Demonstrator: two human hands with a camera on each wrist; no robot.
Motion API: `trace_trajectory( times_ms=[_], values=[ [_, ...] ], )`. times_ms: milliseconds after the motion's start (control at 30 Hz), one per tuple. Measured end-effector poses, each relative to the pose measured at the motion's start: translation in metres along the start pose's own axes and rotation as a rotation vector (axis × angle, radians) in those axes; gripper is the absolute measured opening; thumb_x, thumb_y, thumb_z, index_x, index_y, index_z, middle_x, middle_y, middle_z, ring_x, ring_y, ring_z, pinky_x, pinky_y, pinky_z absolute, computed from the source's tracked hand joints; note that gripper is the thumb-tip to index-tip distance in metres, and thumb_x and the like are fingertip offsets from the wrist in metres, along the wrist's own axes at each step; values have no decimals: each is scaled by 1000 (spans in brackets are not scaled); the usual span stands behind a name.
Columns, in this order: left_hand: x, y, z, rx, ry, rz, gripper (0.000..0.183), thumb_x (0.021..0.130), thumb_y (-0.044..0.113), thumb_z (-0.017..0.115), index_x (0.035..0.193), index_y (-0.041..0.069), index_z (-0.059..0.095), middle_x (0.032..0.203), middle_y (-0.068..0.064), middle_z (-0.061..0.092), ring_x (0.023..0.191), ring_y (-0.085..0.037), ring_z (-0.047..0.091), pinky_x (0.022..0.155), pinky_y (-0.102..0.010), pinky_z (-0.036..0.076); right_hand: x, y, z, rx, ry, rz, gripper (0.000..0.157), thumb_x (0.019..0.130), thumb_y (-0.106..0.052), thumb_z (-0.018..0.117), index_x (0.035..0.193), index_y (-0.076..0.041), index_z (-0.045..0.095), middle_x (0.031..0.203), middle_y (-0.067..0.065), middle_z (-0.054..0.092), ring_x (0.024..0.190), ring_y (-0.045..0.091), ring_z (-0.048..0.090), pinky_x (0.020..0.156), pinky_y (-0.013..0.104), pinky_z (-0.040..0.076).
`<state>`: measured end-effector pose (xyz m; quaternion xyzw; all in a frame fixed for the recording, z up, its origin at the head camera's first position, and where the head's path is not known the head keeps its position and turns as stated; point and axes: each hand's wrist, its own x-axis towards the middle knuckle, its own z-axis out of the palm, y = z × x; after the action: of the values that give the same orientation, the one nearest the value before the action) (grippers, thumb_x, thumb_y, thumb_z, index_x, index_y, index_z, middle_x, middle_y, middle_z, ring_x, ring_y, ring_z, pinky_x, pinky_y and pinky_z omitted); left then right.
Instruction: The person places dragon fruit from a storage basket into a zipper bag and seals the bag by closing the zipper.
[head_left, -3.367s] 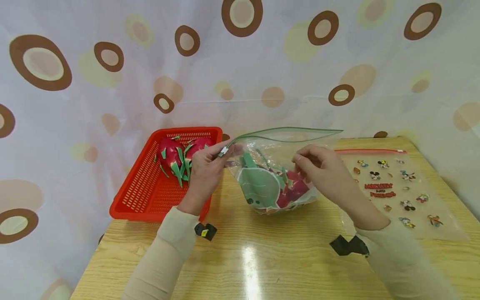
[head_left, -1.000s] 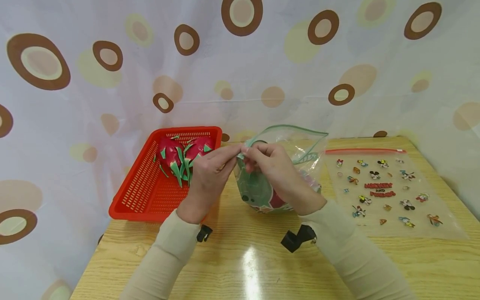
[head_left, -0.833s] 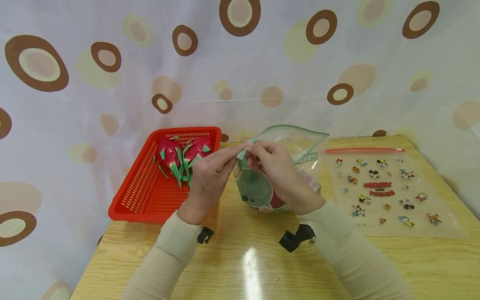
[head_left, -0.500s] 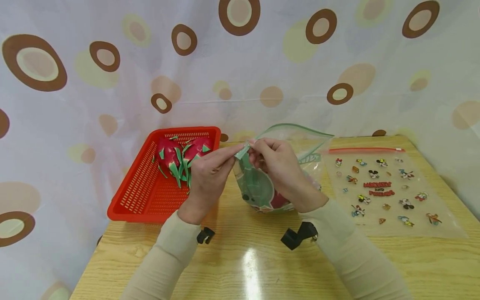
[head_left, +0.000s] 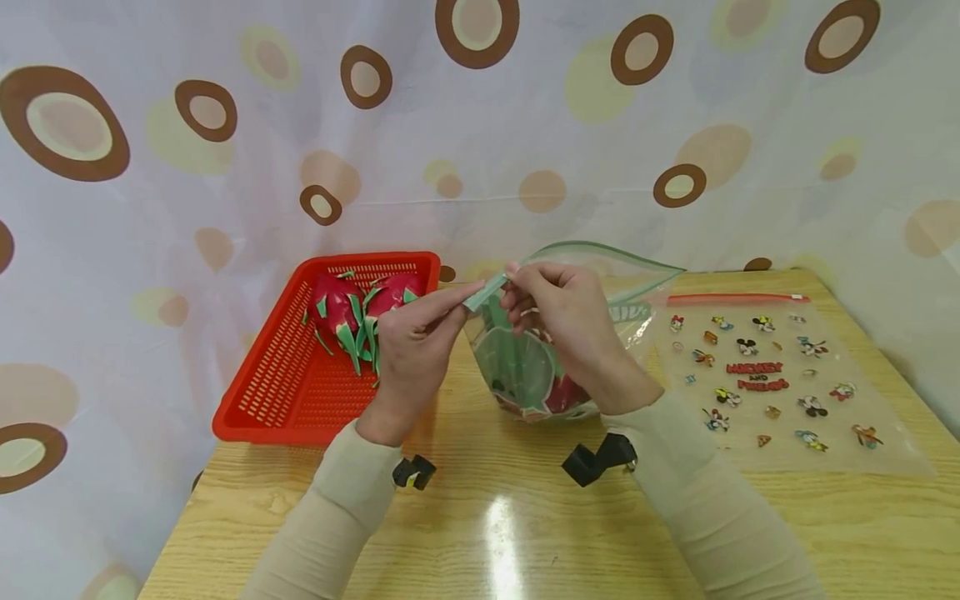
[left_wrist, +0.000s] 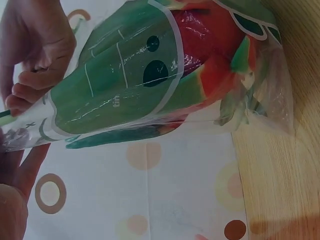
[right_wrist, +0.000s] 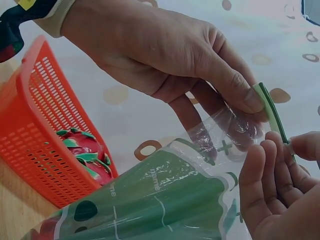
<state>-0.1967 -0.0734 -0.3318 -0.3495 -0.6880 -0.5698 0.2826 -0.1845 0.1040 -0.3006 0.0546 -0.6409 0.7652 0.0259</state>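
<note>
A clear zip bag [head_left: 517, 367] with a green print stands on the table, its green-edged mouth gaping on the right. Inside it shows a red-and-green dragon fruit [left_wrist: 210, 40]. My left hand [head_left: 416, 346] pinches the bag's left top corner between thumb and fingers. Just right of it, my right hand [head_left: 573, 321] pinches the same zip edge, fingertips curled around it. A short pressed-together strip of green zip [head_left: 487, 293] runs between the two hands. The right fingers cover most of the zip's slider in the right wrist view.
On the left stands a red plastic basket [head_left: 258, 367] with two dragon fruits [head_left: 336, 302] in it. A flat zip bag [head_left: 795, 417] with a red zip and cartoon prints lies on the right of the wooden table [head_left: 450, 533]. Behind hangs a patterned cloth [head_left: 480, 150].
My right hand came from the bag's right side to its left corner, then shifted slightly right and up along the zip. The pressed strip between the hands is longer. The left hand keeps its hold.
</note>
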Motion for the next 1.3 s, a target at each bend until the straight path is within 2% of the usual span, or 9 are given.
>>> trace_trajectory(
  times_ms=[267,533,733,867,1033,1167,1300],
  values=[
    [-1,2,0,-40,-10,-44,23,91,2,67,113,-2,73,110,-17,74,102,-19,73,86,-32,58,2,-2,-6,49,29,-1,31,96,-22,64,93,8,65,69,2,66,59,13,63,58,29,59],
    [0,3,0,-77,-10,-72,23,92,1,66,113,-2,73,110,-17,74,102,-14,72,86,-32,58,6,-3,-11,51,60,4,26,96,-22,65,92,4,68,70,2,67,59,13,64,58,30,60],
    [2,4,1,-192,-23,-128,24,93,3,65,116,-1,72,112,-18,73,100,-27,73,86,-36,58,7,-4,-13,90,71,17,25,95,-21,66,87,2,71,67,2,67,56,12,64,55,29,59],
    [3,5,3,-268,-47,-165,25,95,5,63,117,-2,71,114,-20,72,96,-37,72,87,-43,58,6,-4,-15,161,47,56,26,95,-22,66,79,-2,71,65,3,66,54,12,63,53,27,58],
    [4,6,4,-306,-46,-184,25,95,5,62,117,-4,70,114,-23,71,94,-44,71,89,-48,56,5,-4,-18,188,0,122,29,93,-29,69,80,-3,71,66,3,65,55,13,62,55,26,57],
    [3,7,4,-328,-51,-195,25,95,4,62,116,-7,70,114,-26,70,91,-45,71,90,-44,57,5,-4,-20,165,-34,182,35,93,-36,68,78,-4,71,64,1,64,52,13,60,54,24,55],
    [3,9,3,-339,-59,-197,25,95,3,63,116,-8,69,114,-27,69,91,-42,72,90,-43,57,5,-4,-21,165,-59,200,35,95,-33,66,77,-4,71,62,0,63,49,11,57,50,22,51]
  ],
)
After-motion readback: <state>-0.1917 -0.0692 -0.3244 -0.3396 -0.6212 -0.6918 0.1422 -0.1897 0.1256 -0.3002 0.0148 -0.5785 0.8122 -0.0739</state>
